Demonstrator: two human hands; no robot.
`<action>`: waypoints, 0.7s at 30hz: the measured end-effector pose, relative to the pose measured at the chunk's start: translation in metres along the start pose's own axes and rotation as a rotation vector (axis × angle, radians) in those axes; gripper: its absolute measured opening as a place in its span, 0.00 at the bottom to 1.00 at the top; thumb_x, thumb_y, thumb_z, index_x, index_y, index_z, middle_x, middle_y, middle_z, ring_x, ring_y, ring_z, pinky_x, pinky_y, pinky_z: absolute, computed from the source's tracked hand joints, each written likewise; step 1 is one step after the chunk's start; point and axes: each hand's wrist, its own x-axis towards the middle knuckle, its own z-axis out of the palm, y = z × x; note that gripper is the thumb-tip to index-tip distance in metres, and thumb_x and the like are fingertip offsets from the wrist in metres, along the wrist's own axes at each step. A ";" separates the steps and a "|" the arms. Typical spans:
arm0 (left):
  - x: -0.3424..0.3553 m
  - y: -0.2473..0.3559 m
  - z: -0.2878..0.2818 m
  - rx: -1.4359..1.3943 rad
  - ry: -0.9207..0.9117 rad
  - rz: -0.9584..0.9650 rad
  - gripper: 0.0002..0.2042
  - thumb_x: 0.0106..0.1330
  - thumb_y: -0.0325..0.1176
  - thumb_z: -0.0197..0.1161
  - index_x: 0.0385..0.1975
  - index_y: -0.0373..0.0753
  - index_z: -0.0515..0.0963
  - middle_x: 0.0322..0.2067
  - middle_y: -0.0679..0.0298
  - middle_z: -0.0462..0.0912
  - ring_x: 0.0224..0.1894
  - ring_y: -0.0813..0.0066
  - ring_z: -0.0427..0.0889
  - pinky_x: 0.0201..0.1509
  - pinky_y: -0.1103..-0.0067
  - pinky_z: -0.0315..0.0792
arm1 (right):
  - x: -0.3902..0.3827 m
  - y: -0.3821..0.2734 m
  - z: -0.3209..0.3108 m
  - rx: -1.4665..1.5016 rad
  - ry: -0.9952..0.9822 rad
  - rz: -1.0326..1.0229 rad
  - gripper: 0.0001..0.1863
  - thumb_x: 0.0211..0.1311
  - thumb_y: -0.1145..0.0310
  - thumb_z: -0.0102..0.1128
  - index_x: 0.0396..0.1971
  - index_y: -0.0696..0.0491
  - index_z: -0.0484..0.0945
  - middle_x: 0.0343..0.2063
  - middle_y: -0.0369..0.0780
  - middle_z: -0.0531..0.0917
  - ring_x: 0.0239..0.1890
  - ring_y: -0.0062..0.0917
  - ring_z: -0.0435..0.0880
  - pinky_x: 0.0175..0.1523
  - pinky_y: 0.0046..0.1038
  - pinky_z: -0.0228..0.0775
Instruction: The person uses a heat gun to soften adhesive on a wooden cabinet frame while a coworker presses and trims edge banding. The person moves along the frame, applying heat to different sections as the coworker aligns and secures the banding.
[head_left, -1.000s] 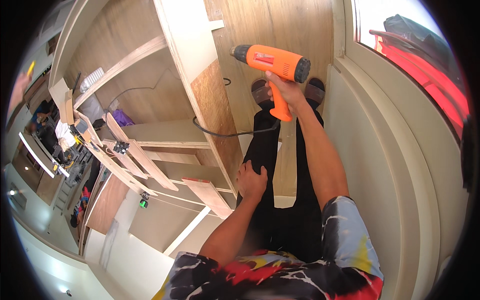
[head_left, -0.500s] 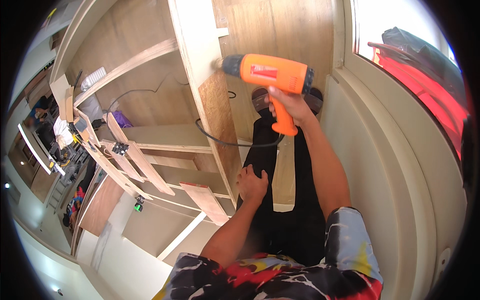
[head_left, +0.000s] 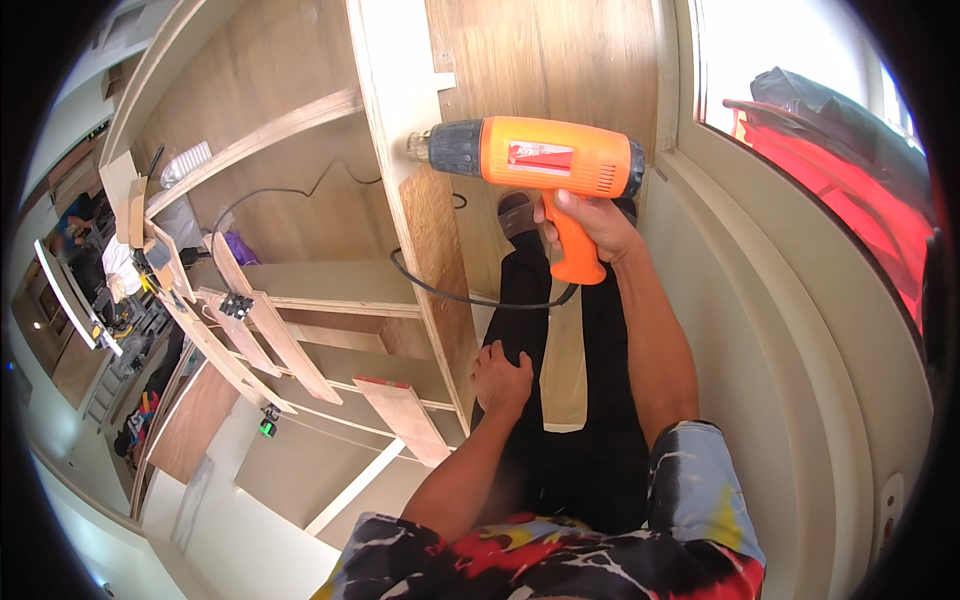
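An orange heat gun (head_left: pixel 550 153) with a dark front collar is in my right hand (head_left: pixel 597 222), whose fingers wrap round its handle. Its metal nozzle points left at the pale strip (head_left: pixel 388 75) on the edge panel of the wooden cabinet; whether they touch I cannot tell. Below that strip the panel's face is bare brown wood (head_left: pixel 437 235). From the handle's base a black cord (head_left: pixel 470 298) loops left past the panel. My left hand (head_left: pixel 502 380) lies on my dark trouser leg, fingers loosely bent, thumb apart, holding nothing.
Wood offcuts (head_left: pixel 402 412) lean across the cabinet's lower rails at left. A power strip (head_left: pixel 236 305) hangs on a board. To my right run a pale wall (head_left: pixel 760 330) and a window with red and dark plastic bags (head_left: pixel 840 190) outside. Tools clutter the far left.
The heat gun has come closer into view and slightly lower, still level and aimed left. My left hand has hardly moved, while the whole view has shifted a little.
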 end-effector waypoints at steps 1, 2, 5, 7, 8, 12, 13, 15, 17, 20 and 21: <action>0.000 0.000 0.000 0.009 -0.002 -0.009 0.29 0.69 0.51 0.59 0.65 0.39 0.73 0.66 0.56 0.73 0.66 0.55 0.72 0.68 0.59 0.69 | 0.000 -0.003 0.000 0.025 -0.019 -0.029 0.21 0.71 0.50 0.66 0.50 0.52 0.78 0.33 0.37 0.82 0.27 0.19 0.82 0.30 0.24 0.79; -0.001 0.000 -0.001 -0.002 0.000 -0.004 0.30 0.69 0.51 0.59 0.65 0.39 0.73 0.66 0.56 0.73 0.67 0.55 0.72 0.68 0.59 0.69 | 0.004 -0.005 0.001 0.054 -0.068 -0.056 0.22 0.71 0.50 0.66 0.50 0.52 0.78 0.33 0.37 0.82 0.26 0.19 0.82 0.30 0.24 0.79; -0.001 0.000 -0.001 0.005 -0.016 -0.020 0.30 0.69 0.51 0.59 0.66 0.39 0.73 0.66 0.55 0.73 0.67 0.55 0.71 0.68 0.59 0.68 | 0.033 -0.004 -0.001 -0.004 0.084 -0.036 0.22 0.69 0.50 0.69 0.49 0.52 0.78 0.33 0.37 0.82 0.26 0.18 0.81 0.29 0.25 0.78; -0.001 0.000 -0.002 0.014 -0.015 -0.016 0.30 0.69 0.51 0.59 0.66 0.39 0.73 0.66 0.55 0.72 0.67 0.55 0.71 0.69 0.59 0.68 | 0.055 0.001 -0.004 -0.084 0.237 -0.011 0.22 0.67 0.51 0.71 0.48 0.51 0.78 0.32 0.36 0.81 0.25 0.18 0.81 0.29 0.25 0.78; 0.000 0.000 -0.002 -0.001 -0.020 -0.013 0.30 0.69 0.51 0.59 0.66 0.39 0.73 0.66 0.55 0.72 0.67 0.54 0.71 0.69 0.60 0.68 | 0.066 0.001 -0.007 -0.125 0.291 -0.042 0.22 0.66 0.51 0.72 0.47 0.51 0.78 0.31 0.36 0.81 0.25 0.19 0.81 0.29 0.25 0.78; 0.001 0.000 -0.002 -0.006 -0.013 -0.004 0.30 0.68 0.51 0.59 0.66 0.39 0.73 0.66 0.55 0.73 0.67 0.54 0.71 0.69 0.60 0.68 | 0.093 -0.003 -0.006 -0.164 0.403 -0.066 0.22 0.64 0.51 0.74 0.45 0.51 0.78 0.31 0.35 0.80 0.25 0.19 0.81 0.29 0.25 0.77; 0.001 0.000 -0.003 0.008 -0.032 -0.022 0.30 0.68 0.51 0.59 0.66 0.39 0.73 0.66 0.55 0.73 0.67 0.54 0.71 0.69 0.60 0.68 | 0.092 -0.007 -0.004 -0.157 0.357 -0.066 0.22 0.65 0.51 0.74 0.46 0.52 0.78 0.31 0.35 0.80 0.25 0.19 0.81 0.29 0.24 0.77; 0.001 0.000 -0.003 0.004 -0.034 -0.024 0.30 0.68 0.51 0.60 0.66 0.39 0.73 0.66 0.55 0.72 0.67 0.54 0.71 0.70 0.60 0.67 | 0.083 -0.019 0.001 -0.154 0.323 -0.034 0.23 0.66 0.51 0.72 0.48 0.52 0.78 0.32 0.35 0.81 0.26 0.18 0.81 0.29 0.24 0.77; 0.002 0.000 -0.003 0.001 -0.036 -0.022 0.30 0.68 0.51 0.60 0.66 0.40 0.73 0.66 0.56 0.72 0.67 0.54 0.71 0.70 0.60 0.67 | 0.065 -0.033 0.002 -0.072 0.192 -0.056 0.24 0.67 0.50 0.71 0.51 0.52 0.78 0.32 0.36 0.82 0.26 0.18 0.81 0.29 0.23 0.78; 0.004 0.000 -0.003 -0.012 -0.025 -0.015 0.30 0.68 0.52 0.60 0.66 0.40 0.73 0.66 0.56 0.72 0.68 0.55 0.71 0.70 0.60 0.67 | 0.049 -0.053 0.002 -0.011 0.025 -0.080 0.26 0.68 0.49 0.69 0.56 0.53 0.77 0.33 0.36 0.82 0.26 0.17 0.81 0.28 0.21 0.79; 0.004 0.000 -0.003 -0.014 -0.025 -0.013 0.30 0.68 0.52 0.60 0.66 0.40 0.73 0.66 0.56 0.72 0.68 0.55 0.71 0.70 0.60 0.67 | 0.049 -0.057 0.002 -0.011 -0.008 -0.068 0.26 0.68 0.49 0.69 0.56 0.53 0.77 0.33 0.36 0.82 0.26 0.17 0.81 0.28 0.21 0.79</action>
